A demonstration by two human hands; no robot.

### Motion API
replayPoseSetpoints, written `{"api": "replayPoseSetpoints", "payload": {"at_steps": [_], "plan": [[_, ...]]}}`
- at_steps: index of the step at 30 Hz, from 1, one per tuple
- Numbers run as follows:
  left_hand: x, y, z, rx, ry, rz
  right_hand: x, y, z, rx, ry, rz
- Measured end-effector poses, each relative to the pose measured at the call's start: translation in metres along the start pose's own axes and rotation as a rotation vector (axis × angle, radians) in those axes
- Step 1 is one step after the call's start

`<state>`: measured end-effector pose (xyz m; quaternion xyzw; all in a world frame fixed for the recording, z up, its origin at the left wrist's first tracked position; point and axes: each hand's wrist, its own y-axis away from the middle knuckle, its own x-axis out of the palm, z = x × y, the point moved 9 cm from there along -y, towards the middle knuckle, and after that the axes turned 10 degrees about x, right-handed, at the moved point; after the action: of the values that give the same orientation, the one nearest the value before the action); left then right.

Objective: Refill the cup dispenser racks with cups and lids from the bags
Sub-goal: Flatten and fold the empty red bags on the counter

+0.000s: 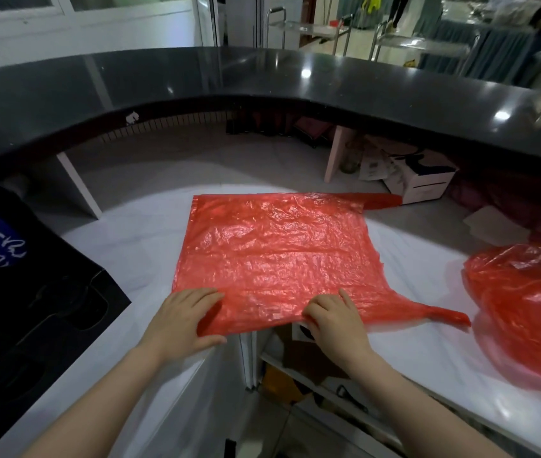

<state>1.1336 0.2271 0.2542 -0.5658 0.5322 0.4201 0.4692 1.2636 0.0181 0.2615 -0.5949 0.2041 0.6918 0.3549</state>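
Note:
An empty red plastic bag (272,256) lies spread flat on the white counter (123,246), its two handles pointing right. My left hand (183,317) pinches the bag's near left edge, fingers on top and thumb under the lifted rim. My right hand (335,317) grips the near edge further right with curled fingers. A second red bag (527,305) lies crumpled at the right of the counter. No cups, lids or dispenser racks show in this view.
A black box (27,285) with blue and white print stands at the left. A dark curved upper counter (262,77) arches over the far side. Below the near edge are open shelves (299,368) with cartons; a white box (418,180) sits at the back right.

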Motion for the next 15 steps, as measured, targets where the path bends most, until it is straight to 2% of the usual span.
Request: {"api": "replayPoseSetpoints", "payload": {"at_steps": [3, 6, 9, 12, 15], "plan": [[-0.008, 0.004, 0.004, 0.014, 0.026, -0.044, -0.008, -0.014, -0.016, 0.125, -0.016, 0.052], [-0.018, 0.008, 0.01, 0.013, 0.065, -0.106, -0.031, -0.027, -0.034, 0.196, -0.016, -0.009], [-0.03, 0.007, 0.021, -0.043, 0.197, -0.248, -0.051, -0.033, -0.044, 0.195, 0.012, -0.048], [-0.029, 0.002, 0.033, -0.129, 0.38, -0.329, -0.066, -0.035, -0.04, 0.153, 0.001, -0.089], [-0.026, 0.001, 0.046, -0.361, 0.715, -0.41, -0.089, -0.031, -0.034, 0.135, -0.042, -0.278]]}}
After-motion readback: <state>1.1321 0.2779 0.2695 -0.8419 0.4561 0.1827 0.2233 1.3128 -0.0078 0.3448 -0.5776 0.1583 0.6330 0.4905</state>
